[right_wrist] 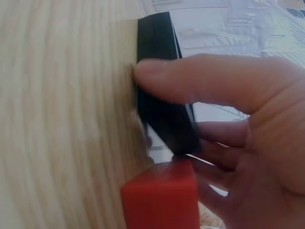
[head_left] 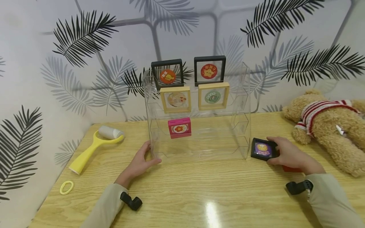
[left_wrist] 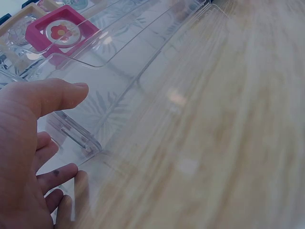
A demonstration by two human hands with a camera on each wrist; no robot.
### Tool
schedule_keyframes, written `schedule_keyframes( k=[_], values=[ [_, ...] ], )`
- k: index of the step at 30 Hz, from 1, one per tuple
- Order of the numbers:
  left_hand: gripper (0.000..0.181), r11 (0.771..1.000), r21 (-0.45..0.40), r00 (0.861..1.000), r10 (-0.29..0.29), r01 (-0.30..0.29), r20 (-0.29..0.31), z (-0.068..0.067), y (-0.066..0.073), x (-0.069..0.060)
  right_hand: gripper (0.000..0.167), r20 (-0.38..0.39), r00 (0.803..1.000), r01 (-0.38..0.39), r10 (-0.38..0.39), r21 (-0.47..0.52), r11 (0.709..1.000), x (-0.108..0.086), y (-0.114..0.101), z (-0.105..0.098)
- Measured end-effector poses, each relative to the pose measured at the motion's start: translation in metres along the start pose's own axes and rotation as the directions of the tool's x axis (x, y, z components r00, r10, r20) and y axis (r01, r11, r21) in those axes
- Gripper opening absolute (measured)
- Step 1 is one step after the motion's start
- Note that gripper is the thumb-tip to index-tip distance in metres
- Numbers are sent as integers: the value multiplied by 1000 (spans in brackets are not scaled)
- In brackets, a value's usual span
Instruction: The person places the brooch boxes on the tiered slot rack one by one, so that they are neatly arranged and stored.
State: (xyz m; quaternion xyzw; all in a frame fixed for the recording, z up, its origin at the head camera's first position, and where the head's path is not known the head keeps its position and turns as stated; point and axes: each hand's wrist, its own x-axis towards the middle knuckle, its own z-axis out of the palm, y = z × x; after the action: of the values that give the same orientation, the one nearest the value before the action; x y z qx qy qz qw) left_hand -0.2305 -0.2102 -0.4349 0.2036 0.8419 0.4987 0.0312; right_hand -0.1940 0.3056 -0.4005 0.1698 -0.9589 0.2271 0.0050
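Note:
A clear acrylic tiered rack (head_left: 216,154) stands on the table against the wall. On it are two black frames (head_left: 210,57), two cream frames (head_left: 214,85) and a pink frame (head_left: 179,135), each with a round picture inside. My left hand (head_left: 139,163) is at the rack's lower left corner, thumb in front and fingers beside the side panel; whether they press it I cannot tell. My right hand (head_left: 291,155) pinches a black frame (head_left: 254,152) with a purple-and-yellow picture, right of the rack. Partly hidden under that hand is a red frame (right_wrist: 162,191).
A lint roller (head_left: 92,148) with a yellow handle lies at the left of the table, with a yellow ring (head_left: 67,187) in front of it. At the right, a teddy bear (head_left: 333,126) in a striped sweater lies on the table. The patterned wall (head_left: 182,38) closes off the back.

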Motion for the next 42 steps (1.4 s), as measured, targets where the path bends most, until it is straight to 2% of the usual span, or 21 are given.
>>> schedule_keyframes(
  k=[4,6,9,12,17,19,24,27,32,35,38,40,42],
  values=[
    [71,1000,-2,1000,7,-7,1,0,0,-1,88,-52,998,-37,40,50,998,0,-4,-2],
    [70,1000,-1,1000,7,-7,0,0,0,-1,86,-103,993,-41,49,83,996,0,-6,-3],
    [71,1000,3,1000,-1,1,-3,0,0,0,84,-197,979,-23,52,144,989,0,-6,-2],
    [71,1000,4,1000,-6,6,-6,0,0,0,87,-272,960,-22,65,158,987,0,-3,0],
    [71,1000,4,1000,-1,1,-4,2,0,2,86,-308,945,-47,109,202,978,-1,1,-3],
    [72,1000,1,1000,0,0,-1,3,0,4,84,-329,937,-38,117,237,971,-1,0,-4],
    [73,1000,8,1000,-15,15,-20,3,-2,4,76,-411,907,59,95,347,936,3,-4,-7],
    [72,1000,14,1000,-6,7,-14,4,-3,4,68,-417,901,98,123,471,877,1,-4,-8],
    [72,1000,7,1000,6,-6,1,4,-4,3,54,-411,894,164,178,670,724,-2,-3,-11],
    [72,1000,12,1000,0,0,-13,3,-5,2,44,-451,877,263,168,741,618,-2,-6,-16],
    [72,1000,11,1000,4,-4,-15,2,-5,1,35,-510,846,364,155,765,531,-2,-13,-23],
    [72,1000,6,1000,8,-8,-11,1,-6,1,31,-555,817,420,155,758,500,0,-20,-27],
    [72,1000,9,1000,15,-15,-8,1,-6,1,28,-593,788,453,163,739,498,3,-28,-30]
  ],
)
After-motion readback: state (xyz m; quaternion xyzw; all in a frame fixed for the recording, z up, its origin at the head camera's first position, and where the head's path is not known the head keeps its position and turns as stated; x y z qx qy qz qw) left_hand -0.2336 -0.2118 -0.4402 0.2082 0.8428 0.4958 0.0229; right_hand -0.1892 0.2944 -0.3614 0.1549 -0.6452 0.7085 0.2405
